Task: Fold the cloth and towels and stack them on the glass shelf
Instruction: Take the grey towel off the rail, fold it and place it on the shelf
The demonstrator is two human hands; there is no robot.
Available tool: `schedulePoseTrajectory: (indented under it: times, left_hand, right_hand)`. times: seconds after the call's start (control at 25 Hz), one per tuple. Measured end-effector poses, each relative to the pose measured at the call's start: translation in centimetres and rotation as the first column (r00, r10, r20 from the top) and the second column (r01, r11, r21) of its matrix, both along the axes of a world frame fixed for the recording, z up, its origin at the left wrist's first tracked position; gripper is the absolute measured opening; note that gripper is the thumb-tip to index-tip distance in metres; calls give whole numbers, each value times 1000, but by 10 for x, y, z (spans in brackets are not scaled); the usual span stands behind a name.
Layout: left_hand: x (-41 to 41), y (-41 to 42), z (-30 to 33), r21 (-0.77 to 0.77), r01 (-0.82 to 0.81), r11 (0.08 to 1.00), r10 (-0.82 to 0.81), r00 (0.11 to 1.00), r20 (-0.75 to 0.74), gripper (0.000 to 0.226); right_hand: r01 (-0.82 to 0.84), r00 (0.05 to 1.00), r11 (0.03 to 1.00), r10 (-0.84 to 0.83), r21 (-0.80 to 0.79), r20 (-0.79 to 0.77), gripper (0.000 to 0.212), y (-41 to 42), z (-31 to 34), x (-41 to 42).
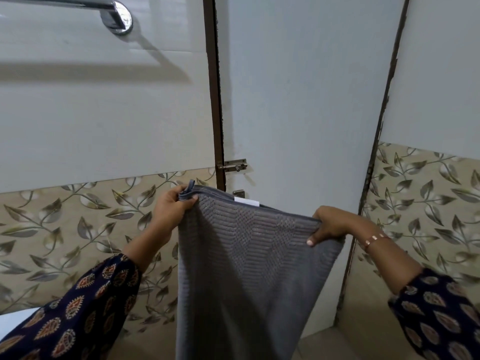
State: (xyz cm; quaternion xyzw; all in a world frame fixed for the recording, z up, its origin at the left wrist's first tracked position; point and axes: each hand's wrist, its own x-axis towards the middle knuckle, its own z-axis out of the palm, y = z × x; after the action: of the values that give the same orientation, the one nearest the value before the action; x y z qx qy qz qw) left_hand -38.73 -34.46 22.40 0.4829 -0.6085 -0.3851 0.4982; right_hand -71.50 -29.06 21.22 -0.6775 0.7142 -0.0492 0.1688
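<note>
Grey ribbed cloth is pinched at its upper left corner by the left hand [172,203], whose thumb is pressed on the near face while the fingers are curled behind the doubled edge. A small hanging loop [191,184] is seen standing up just above that thumb. The opposite upper corner is gripped by the right hand [328,226], the thumb laid over the front and the fingers hidden behind the fabric. Both hands are thus closed on the towel [249,268], which is held stretched between them in the air, its top edge sloping down toward the right hand and its length hanging straight down from the hands past the bottom of the view. A white label [246,201] is sewn at the top edge, nearer the left hand. A thin copper-coloured bracelet [374,239] is worn on the right wrist, and both arms are covered by dark blue patterned sleeves [85,302].

Behind the towel a pale door [298,100] is seen, closed with a metal bolt [233,166] just above the left hand. Leaf-patterned tiles [65,222] are set along the lower walls on both sides. A chrome rail [118,14] is fixed high on the left wall.
</note>
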Motion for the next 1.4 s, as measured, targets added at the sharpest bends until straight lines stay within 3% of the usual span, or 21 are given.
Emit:
schedulePoseTrajectory:
  times: [0.08, 0.2, 0.24, 0.32, 0.4, 0.44, 0.52, 0.56, 0.6, 0.68, 0.76, 0.8, 0.84, 0.92, 1.0, 1.04, 1.12, 1.2, 1.32, 1.4]
  left_hand:
    - [10, -7, 4, -99, -31, 995, 32, 999, 13, 24]
    - [22, -10, 6, -324, -92, 942, 210, 912, 352, 21]
    - [23, -11, 4, -348, -107, 931, 243, 895, 375, 18]
    - [28, -7, 7, -232, -99, 968, 146, 971, 192, 16]
    - [37, -4, 18, -41, 100, 994, -105, 979, -176, 13]
    - [42, -8, 21, 10, 181, 983, -172, 948, -266, 14]
    - [45, -8, 21, 63, 200, 978, -184, 962, -200, 17]
    - [43, -6, 18, 56, 195, 979, -183, 969, -168, 19]
    - [40, -4, 15, 70, 241, 968, -223, 954, -203, 24]
    - [37, 7, 15, 110, 441, 891, -363, 835, -413, 31]
    - [34, 12, 28, 102, 555, 825, -427, 733, -530, 23]
    - [28, 10, 36, 135, 537, 833, -403, 756, -516, 23]
    - [20, 2, 37, 205, 453, 868, -331, 834, -442, 20]
    - [0, -9, 35, 310, 192, 931, -101, 953, -286, 19]
    - [-19, -10, 30, 294, 15, 956, 63, 965, -254, 19]
    - [-28, -7, 29, 225, -17, 974, 72, 969, -238, 19]
    - [-47, 2, 32, 60, 45, 997, -33, 983, -180, 20]
    - [-69, 22, 42, -88, 99, 991, -111, 983, -145, 18]
    - [-90, 41, 55, -263, 108, 959, -104, 994, 30, 17]
    - [-93, 52, 60, -325, 197, 925, -185, 980, 70, 18]
  right_hand:
    - [42, 998, 985, -35, -168, 46, 21, 3, 19, -7]
    - [82, 982, 931, -16, -356, 186, 26, 4, 32, -7]
    - [81, 980, 901, 6, -427, 199, 27, 5, 34, -5]
    - [138, 938, 794, 87, -592, 336, 22, 9, 43, -6]
    - [248, 807, 720, 217, -648, 550, 12, 11, 53, -10]
    - [242, 775, 753, 230, -612, 589, 9, 12, 55, -12]
    - [159, 778, 851, 204, -500, 595, 5, 14, 53, -15]
    - [144, 745, 866, 224, -479, 629, 14, 16, 54, -17]
    - [143, 675, 871, 261, -469, 690, 28, 21, 56, -19]
    - [162, 441, 889, 323, -428, 837, 53, 33, 61, -25]
    - [194, 297, 923, 266, -331, 917, 55, 35, 60, -25]
    - [247, 277, 938, 170, -241, 946, 49, 29, 57, -20]
    - [340, 280, 929, 46, -144, 959, 40, 20, 49, -15]
    - [547, 250, 837, -147, -15, 957, 33, 3, 36, 1]
    - [622, 256, 783, -180, -20, 950, 31, -7, 36, 22]
    - [630, 284, 774, -162, -56, 945, 25, -9, 42, 33]
    - [570, 375, 809, -100, -144, 921, 13, -8, 60, 59]
    - [485, 462, 835, 6, -258, 887, 20, -5, 84, 89]
    - [456, 658, 751, 77, -478, 749, 15, -4, 111, 122]
    - [445, 722, 696, 94, -564, 686, 10, -1, 120, 130]
